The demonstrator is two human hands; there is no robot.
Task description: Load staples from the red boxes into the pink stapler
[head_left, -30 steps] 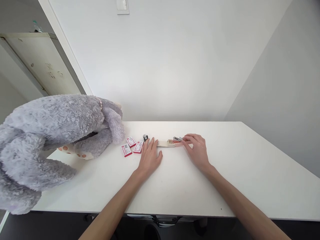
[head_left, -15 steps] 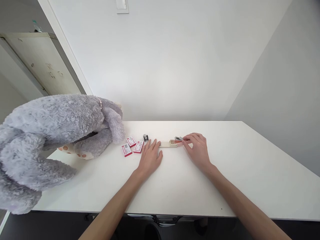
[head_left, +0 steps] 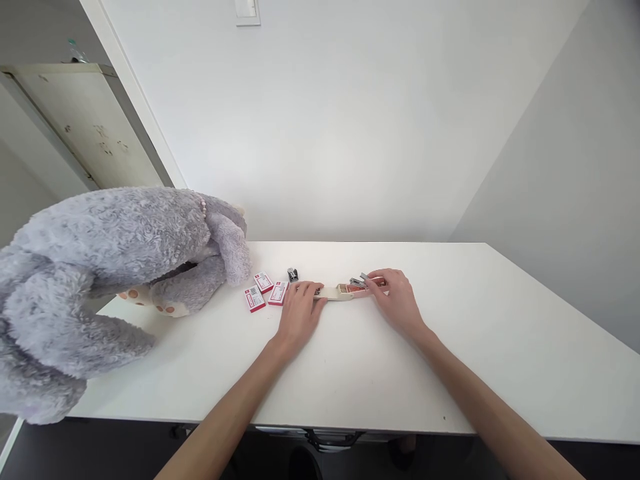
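A stapler (head_left: pixel 330 293) lies opened out flat on the white table, its cream part to the left and its pinkish part to the right. My left hand (head_left: pixel 299 310) rests over the cream end with its fingers curled down on it, hiding that end. At the pinkish end, my right hand (head_left: pixel 397 299) pinches a small grey strip (head_left: pixel 365 277) that looks like a row of staples, between thumb and fingers. Just below it, a metal piece (head_left: pixel 356 283) sticks up at the stapler's open channel. My right fingers cover part of the pinkish end.
Three small red-and-white boxes (head_left: pixel 255 299) lie left of my left hand. A little black-and-silver item (head_left: pixel 293 274) stands behind them. A large grey plush toy (head_left: pixel 125 233) fills the table's left side. A white wall (head_left: pixel 340 133) rises behind the table (head_left: pixel 360 373).
My right fingers have lifted slightly, and the grey strip now shows at their tips. My left fingers have curled more over the stapler, which has turned slightly.
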